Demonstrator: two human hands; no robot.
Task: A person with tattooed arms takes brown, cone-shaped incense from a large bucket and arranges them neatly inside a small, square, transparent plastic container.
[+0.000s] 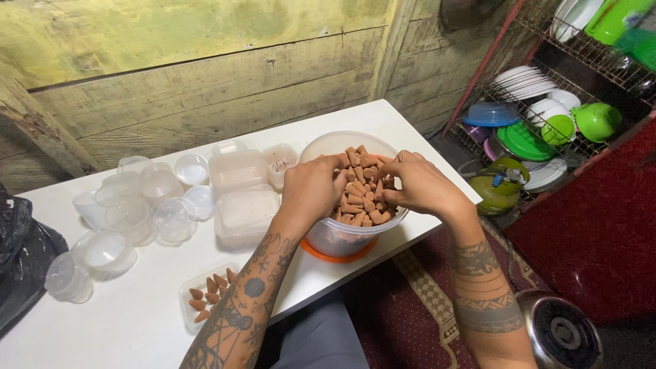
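Note:
A clear plastic tub (326, 240) on an orange lid stands at the near right of the white table (137, 314), filled with several small brown cone-shaped pieces (362, 181). Both my hands are inside its mouth. My left hand (313, 188) curls over the left side of the pile, fingers closed on cones. My right hand (418, 183) reaches in from the right, fingertips pinching cones. Just left of my left forearm sits a small clear tray (195, 304) with several of the same cones laid in it.
Two lidded rectangular clear boxes (242, 195) sit left of the tub, with several small round clear cups and lids (140, 201) beyond. A black bag (17, 253) is at far left. A dish rack (540, 116) with plates stands right; a red patterned rug (410, 307) lies below.

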